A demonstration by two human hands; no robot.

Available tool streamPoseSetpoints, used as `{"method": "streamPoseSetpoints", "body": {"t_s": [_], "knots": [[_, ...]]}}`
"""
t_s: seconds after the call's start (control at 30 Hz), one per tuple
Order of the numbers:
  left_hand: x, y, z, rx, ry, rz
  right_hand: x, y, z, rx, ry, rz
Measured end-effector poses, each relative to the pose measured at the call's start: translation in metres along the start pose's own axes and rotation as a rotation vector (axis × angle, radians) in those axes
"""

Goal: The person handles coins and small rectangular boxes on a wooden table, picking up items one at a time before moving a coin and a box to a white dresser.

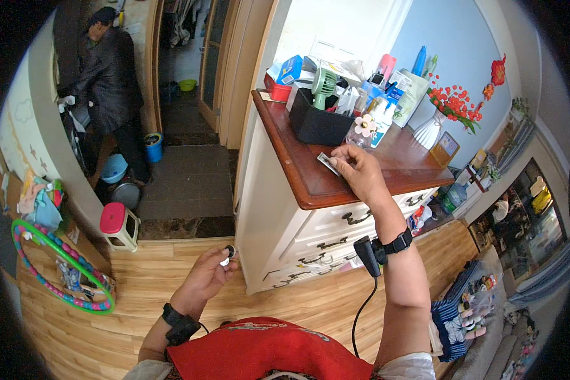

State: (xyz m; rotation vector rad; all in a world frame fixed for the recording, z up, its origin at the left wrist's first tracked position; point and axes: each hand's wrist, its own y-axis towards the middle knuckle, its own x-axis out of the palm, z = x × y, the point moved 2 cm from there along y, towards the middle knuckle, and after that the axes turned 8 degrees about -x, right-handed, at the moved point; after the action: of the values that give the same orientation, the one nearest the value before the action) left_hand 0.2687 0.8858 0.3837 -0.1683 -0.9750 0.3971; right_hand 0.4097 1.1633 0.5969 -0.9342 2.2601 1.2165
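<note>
My left hand (204, 278) is closed low beside the dresser, its fingers pinching a small black-and-white round object (228, 255). Its exact kind is too small to tell. Over the brown top of the white dresser (278, 142), my right hand (358, 170) pinches a small flat silvery piece (327, 163) near the front edge. Just behind that hand stand a black storage box (316, 120) and a clear container with a pink flower (365, 126). A small green fan (323, 87) rises out of the box.
Bottles and a white vase (430, 130) with red berries crowd the dresser's back. A pink-topped stool (117, 221) stands left on the wood floor, with a green-rimmed hoop (57, 278) nearer. Through the opening, another person (111, 76) stands near blue buckets. A sofa (487, 354) lies right.
</note>
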Motion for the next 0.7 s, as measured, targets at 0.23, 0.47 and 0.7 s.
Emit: {"method": "streamPoseSetpoints", "body": {"t_s": [0.23,0.47,0.7], "knots": [[0.007,0.0,0.005,-0.018,-0.008,-0.063,0.006,0.001,-0.013,-0.212,-0.198,0.021],[0.02,0.006,0.006,-0.044,-0.142,-0.169,-0.002,-0.034,-0.048,-0.331,-0.426,0.228],[0.048,0.006,0.017,-0.004,-0.4,-0.31,0.071,-0.096,-0.101,-0.47,-0.323,-0.133]]}}
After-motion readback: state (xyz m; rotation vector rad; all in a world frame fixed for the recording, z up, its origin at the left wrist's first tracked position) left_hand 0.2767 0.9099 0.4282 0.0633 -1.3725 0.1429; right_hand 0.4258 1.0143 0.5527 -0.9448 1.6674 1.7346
